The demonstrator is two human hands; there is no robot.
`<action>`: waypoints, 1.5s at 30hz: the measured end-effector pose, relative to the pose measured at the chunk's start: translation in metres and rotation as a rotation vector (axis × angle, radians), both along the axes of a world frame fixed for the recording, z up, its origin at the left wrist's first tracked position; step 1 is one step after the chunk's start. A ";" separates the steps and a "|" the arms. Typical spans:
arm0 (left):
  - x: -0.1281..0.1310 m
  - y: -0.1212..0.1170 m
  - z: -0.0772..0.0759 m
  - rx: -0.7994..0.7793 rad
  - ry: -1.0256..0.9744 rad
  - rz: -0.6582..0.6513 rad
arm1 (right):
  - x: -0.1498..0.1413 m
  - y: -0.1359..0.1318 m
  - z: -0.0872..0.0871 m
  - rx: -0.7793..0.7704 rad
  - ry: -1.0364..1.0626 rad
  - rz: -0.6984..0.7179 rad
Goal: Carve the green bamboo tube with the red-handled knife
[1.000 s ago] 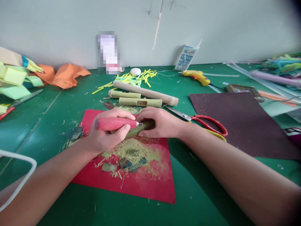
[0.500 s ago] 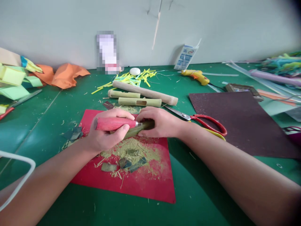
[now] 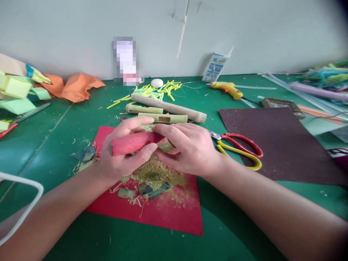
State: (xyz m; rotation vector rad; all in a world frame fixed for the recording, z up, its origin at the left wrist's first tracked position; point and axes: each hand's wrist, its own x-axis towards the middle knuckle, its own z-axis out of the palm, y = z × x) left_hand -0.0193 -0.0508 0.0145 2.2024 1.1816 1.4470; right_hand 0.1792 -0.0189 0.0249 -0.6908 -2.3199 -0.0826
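Note:
My left hand [image 3: 119, 152] is closed around the red wooden handle [image 3: 133, 143] of a carving tool. My right hand [image 3: 190, 148] is closed over the handle's front end, fingers above and thumb below, so the blade is hidden. A piece of green bamboo [image 3: 166, 146] shows partly between the right fingers and thumb; most of it is covered. Beneath both hands lies a red sheet [image 3: 179, 217], strewn with bamboo shavings [image 3: 154, 174] and several dark green chips [image 3: 160, 190].
Scissors [image 3: 241, 145] lie right of my right hand, beside a dark brown sheet [image 3: 266, 145]. Behind my hands are cut bamboo pieces [image 3: 178, 118], a longer bamboo stick [image 3: 168, 105] and yellow straw bits [image 3: 174, 87]. A yellow glue gun [image 3: 228, 88] lies farther back; orange paper [image 3: 78, 87] is at left.
My right hand has come off its earlier hold round the end of the bamboo and moved up over the front of the tool. The red handle now tilts up more to the right.

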 end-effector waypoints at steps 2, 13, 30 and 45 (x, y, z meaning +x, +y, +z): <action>0.001 -0.002 0.003 -0.006 0.024 -0.057 | -0.001 -0.003 -0.001 0.014 -0.024 -0.019; -0.003 0.011 0.002 -0.083 0.485 0.018 | -0.001 0.013 0.002 -0.567 0.594 -0.109; -0.007 0.023 -0.013 -0.307 0.488 -0.161 | -0.005 0.007 0.006 -1.059 0.529 0.105; -0.015 0.030 -0.013 -0.298 0.486 -0.222 | -0.001 0.014 0.000 -1.006 0.408 0.304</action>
